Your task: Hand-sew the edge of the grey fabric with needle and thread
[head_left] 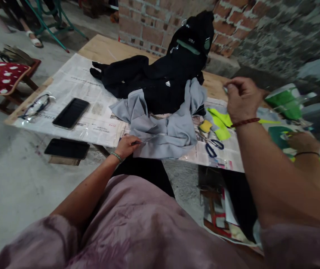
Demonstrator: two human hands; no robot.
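Note:
My left hand (128, 145) is closed at the near left edge of a grey cloth (174, 129), fingers gripping it. A thin pale line, like thread, runs over the cloth from these fingers. My right hand (244, 95) is raised above the table to the right of the cloth, thumb and fingers pinched. A tiny pale thing shows at its fingertips, too small to name. Behind the grey cloth, and partly under it, lies a bulky black fabric item (160, 80), a garment or bag. Scissors (214, 148) with dark blue handles rest right of the cloth, beside neon-yellow fabric (220, 123).
Newspaper (101, 127) covers the wooden table. A phone (71, 113) and eyeglasses (38, 104) lie at the left; another dark phone (67, 148) is below the edge. At right, another person's hand (302, 144) is by green fabric and a green-white packet (285, 101).

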